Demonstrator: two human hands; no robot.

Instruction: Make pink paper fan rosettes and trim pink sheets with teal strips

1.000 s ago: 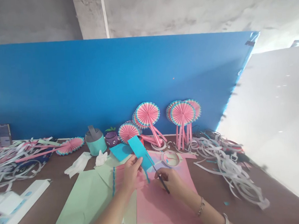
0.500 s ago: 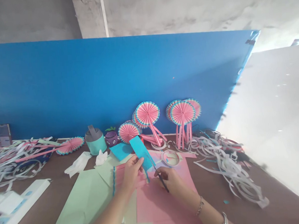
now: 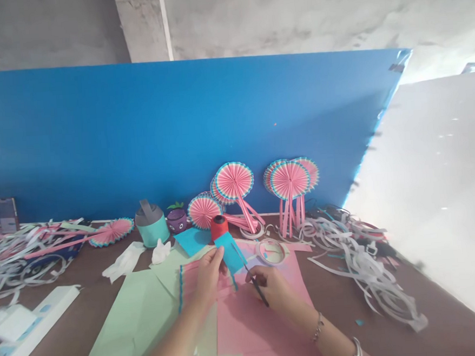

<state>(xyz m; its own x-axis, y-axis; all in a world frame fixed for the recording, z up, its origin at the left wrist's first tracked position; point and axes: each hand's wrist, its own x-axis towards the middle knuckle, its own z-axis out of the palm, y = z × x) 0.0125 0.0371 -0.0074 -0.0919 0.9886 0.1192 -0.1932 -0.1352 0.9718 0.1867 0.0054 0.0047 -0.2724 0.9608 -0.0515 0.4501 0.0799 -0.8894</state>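
My left hand (image 3: 207, 275) pinches a small teal paper piece (image 3: 230, 257) above the pink sheet (image 3: 256, 323). My right hand (image 3: 271, 287) grips thin dark scissors (image 3: 253, 280), whose blades meet the teal paper's right edge. Under both hands lie pink and pale green paper sheets (image 3: 137, 315) on the brown table (image 3: 343, 300). A red spool (image 3: 219, 226) stands just behind the teal piece.
Pink pleated paper fans (image 3: 234, 181) lean on the blue board (image 3: 177, 133) at the back. A teal cup (image 3: 152, 224), a purple pot (image 3: 177, 219), a tape roll (image 3: 272, 250) and heaps of white paper strips (image 3: 361, 261) lie around. A white box (image 3: 31, 317) sits at left.
The teal paper has dropped lower in my left hand and looks shorter, uncovering the red spool behind it. Both hands stay almost where they were.
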